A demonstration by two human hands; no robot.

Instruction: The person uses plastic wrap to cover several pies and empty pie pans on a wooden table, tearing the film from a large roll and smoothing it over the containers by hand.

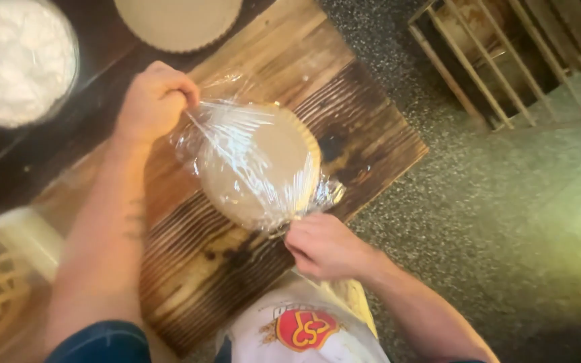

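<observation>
Left hand [155, 101] pinches cling film [237, 144] stretched over round tart shell [263, 168]; right hand [324, 245] pinches film's near edge, on wooden bench [364, 128].

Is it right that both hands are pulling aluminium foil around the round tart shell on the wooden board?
Not quite. The head view shows clear plastic wrap, not foil. The left hand and right hand both pinch it around the round tart shell on the wooden board.
</observation>
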